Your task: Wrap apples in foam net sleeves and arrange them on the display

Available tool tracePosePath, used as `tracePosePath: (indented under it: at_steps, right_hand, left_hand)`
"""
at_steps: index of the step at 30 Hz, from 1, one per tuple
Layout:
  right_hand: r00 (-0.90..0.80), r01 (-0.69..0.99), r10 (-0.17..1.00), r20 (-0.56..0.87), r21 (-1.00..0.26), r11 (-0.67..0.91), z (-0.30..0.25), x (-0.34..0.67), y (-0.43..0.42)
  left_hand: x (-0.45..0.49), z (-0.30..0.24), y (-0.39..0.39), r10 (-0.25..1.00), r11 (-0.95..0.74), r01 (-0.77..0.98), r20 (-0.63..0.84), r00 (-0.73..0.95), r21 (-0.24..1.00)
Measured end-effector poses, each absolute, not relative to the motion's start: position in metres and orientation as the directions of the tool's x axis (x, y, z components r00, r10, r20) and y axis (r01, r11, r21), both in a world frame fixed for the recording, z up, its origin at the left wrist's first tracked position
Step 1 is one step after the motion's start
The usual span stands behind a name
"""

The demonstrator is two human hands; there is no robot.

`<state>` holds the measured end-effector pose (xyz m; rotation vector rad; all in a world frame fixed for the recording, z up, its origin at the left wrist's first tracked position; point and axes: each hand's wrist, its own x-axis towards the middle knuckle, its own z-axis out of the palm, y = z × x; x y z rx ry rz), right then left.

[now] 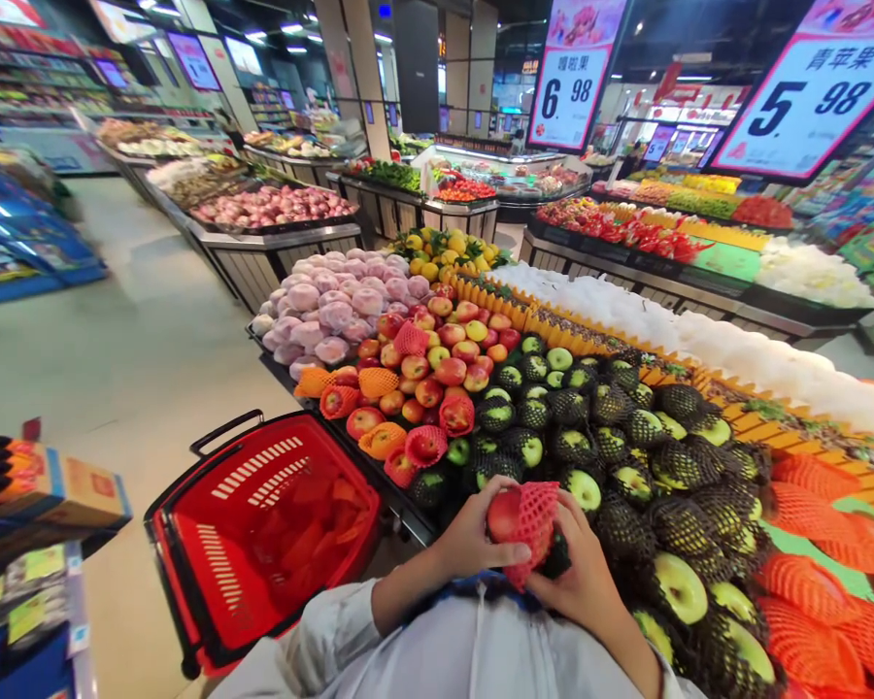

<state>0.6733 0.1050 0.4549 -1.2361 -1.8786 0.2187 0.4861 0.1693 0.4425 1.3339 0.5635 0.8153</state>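
Head view: 2 hands, left hand [473, 539] and right hand [587, 573], close around a red apple [505, 515] half-sleeved in soft foam netting [535, 524], above the fruit display [554, 408]; firm, bruisable fruit, best cupped around its body, beside a red basket [262, 534].

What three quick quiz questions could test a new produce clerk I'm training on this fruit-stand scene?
1. True or false: the left hand and right hand together hold a round red apple partly covered by a red foam net sleeve.
2. What colour nets wrap the round green apples?
3. The red plastic shopping basket is: A) left of the hands, B) on the fruit display, C) behind the price signs.

Key: 1 true; 2 black; 3 A.
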Motion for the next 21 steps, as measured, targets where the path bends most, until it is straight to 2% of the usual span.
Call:
tracePosePath:
  at_steps: [4,7,9,12,16,21]
  right_hand:
    - [-0.044,0.700,0.783,0.621,-0.540,0.467,0.456,0.674,0.108]
    - [0.051,0.730,0.794,0.606,-0.565,0.384,0.450,0.678,0.106]
    - [0.092,0.732,0.812,0.576,-0.592,0.337,0.446,0.680,0.105]
    - [0.113,0.718,0.825,0.553,-0.620,0.318,0.446,0.680,0.104]
    - [0.099,0.718,0.845,0.525,-0.625,0.305,0.450,0.679,0.106]
    - [0.136,0.739,0.815,0.563,-0.605,0.295,0.447,0.681,0.108]
  left_hand:
    - [0.487,0.453,0.173,0.784,-0.144,-0.163,0.213,0.583,0.976]
    - [0.487,0.454,0.172,0.820,-0.327,-0.082,0.326,0.471,0.941]
    - [0.488,0.454,0.171,0.839,-0.384,-0.014,0.355,0.412,0.923]
    - [0.490,0.455,0.169,0.839,-0.437,0.055,0.385,0.384,0.898]
    - [0.493,0.463,0.169,0.809,-0.467,0.115,0.371,0.456,0.877]
    - [0.491,0.466,0.168,0.788,-0.419,0.023,0.351,0.507,0.908]
